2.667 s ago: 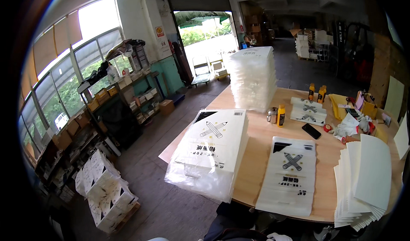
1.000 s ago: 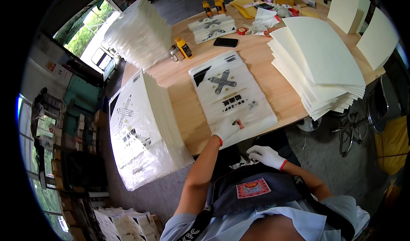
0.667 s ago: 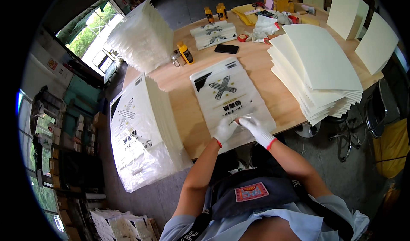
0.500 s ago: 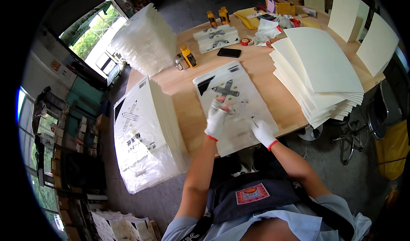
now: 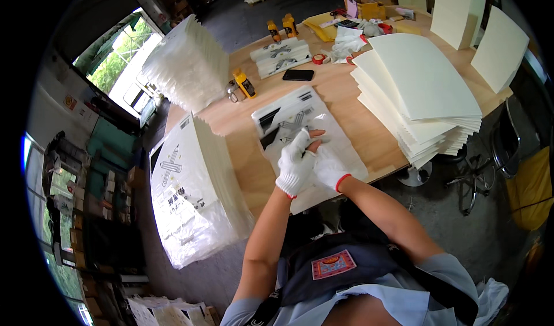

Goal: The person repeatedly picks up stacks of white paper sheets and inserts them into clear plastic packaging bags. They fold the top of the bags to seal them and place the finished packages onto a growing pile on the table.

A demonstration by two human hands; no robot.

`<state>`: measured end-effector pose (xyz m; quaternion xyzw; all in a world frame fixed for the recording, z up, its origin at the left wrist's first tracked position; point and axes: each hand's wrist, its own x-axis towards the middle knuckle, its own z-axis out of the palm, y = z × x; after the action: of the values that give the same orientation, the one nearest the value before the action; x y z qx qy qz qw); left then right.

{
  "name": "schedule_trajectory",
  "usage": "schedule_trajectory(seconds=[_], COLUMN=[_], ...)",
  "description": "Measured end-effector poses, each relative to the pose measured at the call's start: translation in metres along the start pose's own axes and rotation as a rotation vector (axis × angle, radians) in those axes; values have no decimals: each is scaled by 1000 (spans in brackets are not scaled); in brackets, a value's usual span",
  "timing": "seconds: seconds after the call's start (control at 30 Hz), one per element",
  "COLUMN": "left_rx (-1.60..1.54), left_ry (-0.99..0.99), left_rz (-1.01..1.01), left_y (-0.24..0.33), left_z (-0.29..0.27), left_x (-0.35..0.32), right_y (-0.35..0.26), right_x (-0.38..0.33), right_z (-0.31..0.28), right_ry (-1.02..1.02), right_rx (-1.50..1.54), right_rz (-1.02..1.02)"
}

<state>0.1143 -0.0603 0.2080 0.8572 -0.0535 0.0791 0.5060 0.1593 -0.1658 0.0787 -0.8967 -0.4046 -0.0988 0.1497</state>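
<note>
A flat stack of clear plastic bags (image 5: pixel 340 147), printed with crossed pencils and black corner marks, lies on the table in front of me. Above it my left hand (image 5: pixel 297 163), in a white knit glove with bare fingertips, is closed with its fingers bent to the right. My right hand (image 5: pixel 330 165), gloved the same way with a red cuff, is curled against it. The fingers overlap over the bags, so whatever is pinched between them is hidden.
A bagged sheet pack (image 5: pixel 184 202) stands left, with a wrapped stack (image 5: pixel 187 66) behind. Cream sheets (image 5: pixel 427 83) are piled right. Ahead sit a black phone (image 5: pixel 298 75), an orange bottle (image 5: pixel 244 83), folded printed bags (image 5: pixel 280 57) and a red tape roll (image 5: pixel 318 58).
My right hand has moved left from the bags' right side to meet my left hand. My left hand has shifted slightly downward, and the whole view has moved a little.
</note>
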Motion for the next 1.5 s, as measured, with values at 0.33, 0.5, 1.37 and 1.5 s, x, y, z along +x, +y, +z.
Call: schedule_trajectory(seconds=[0.33, 0.5, 1.37, 1.5], left_rx=[813, 570, -759, -329], left_ry=[393, 407, -414, -663], left_rz=[314, 519, -510, -322], left_y=[3, 30, 50, 23], left_z=[-23, 4, 55, 1], left_x=[-19, -13, 18, 17], right_y=[42, 109, 60, 112], right_x=[-82, -108, -158, -193], right_z=[-190, -234, -272, -240], right_ry=[352, 441, 343, 317], right_rx=[440, -291, -260, 397], right_rz=[-164, 226, 222, 465])
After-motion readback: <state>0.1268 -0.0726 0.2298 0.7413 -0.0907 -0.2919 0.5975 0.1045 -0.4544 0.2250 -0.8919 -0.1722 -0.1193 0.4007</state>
